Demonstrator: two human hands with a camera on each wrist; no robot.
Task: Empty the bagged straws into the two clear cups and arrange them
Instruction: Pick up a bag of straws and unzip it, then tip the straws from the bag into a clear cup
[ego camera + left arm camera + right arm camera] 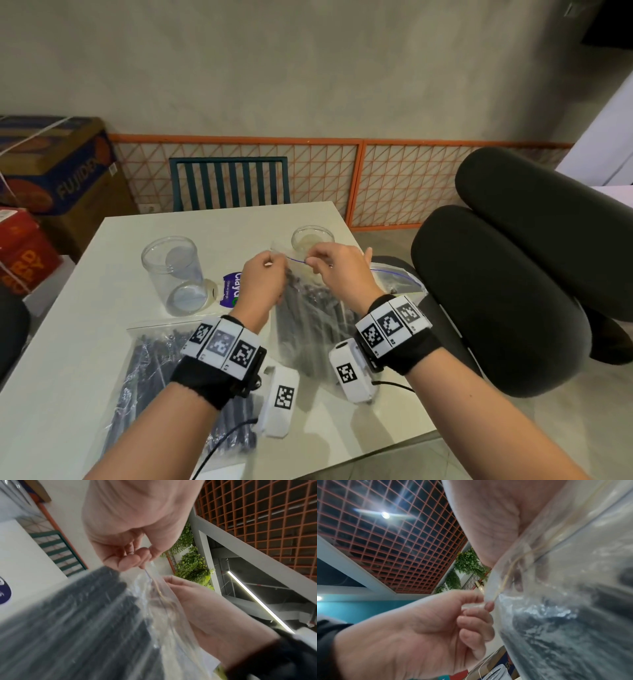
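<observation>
A clear zip bag [308,322] full of black straws is lifted off the white table [68,342] in the middle. My left hand [272,263] and right hand [311,262] pinch its top edge on either side of the blue zip line, a short way apart. In the left wrist view my left fingers [130,559] hold the plastic above the straws [77,615]. In the right wrist view the bag's seal [508,573] runs under my right palm. A tall clear cup [174,270] stands to the left, and a second clear cup [312,238] stands just behind my hands.
A second bag of black straws [154,370] lies flat at the front left, and a third bag [394,277] at the table's right edge. A purple-labelled pouch [231,289] lies beside the tall cup. A black office chair [513,274] crowds the right; a teal chair [229,181] stands behind.
</observation>
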